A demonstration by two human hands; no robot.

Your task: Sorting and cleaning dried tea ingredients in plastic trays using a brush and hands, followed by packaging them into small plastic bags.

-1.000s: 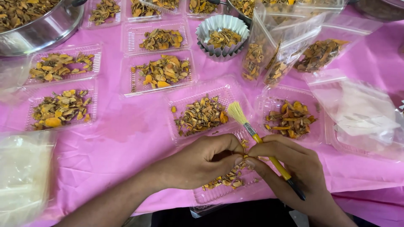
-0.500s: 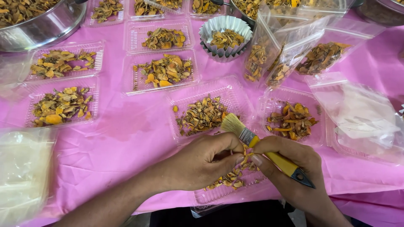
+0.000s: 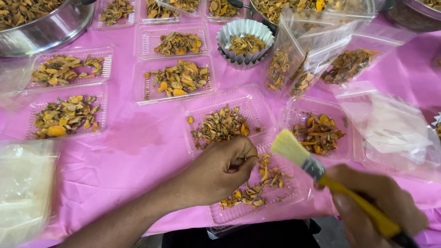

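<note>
The left hand [image 3: 225, 172] is curled shut, its fingertips pinched over the dried orange-brown slices [image 3: 257, 183] that lie in a clear plastic tray [image 3: 275, 202] at the near edge of the pink tablecloth [image 3: 138, 151]; whether a slice is actually caught between the fingers cannot be told. The right hand [image 3: 376, 206], at the near right corner, is closed around the yellow handle of a paintbrush [image 3: 321, 172], whose pale bristles point up and to the left, raised above the right part of that same tray and just beside the left hand's knuckles.

Just beyond the near tray sits a second clear tray [image 3: 220, 124] with a small heap of slices, and to its right another tray [image 3: 319, 131] holding more orange pieces. Further trays of slices line the left side and the far edge. A fluted paper cup [image 3: 243, 41] full of slices stands near the far edge, with clear plastic bags [image 3: 317, 50] of slices to its right. A metal bowl [image 3: 41, 27] occupies the far left corner.
</note>
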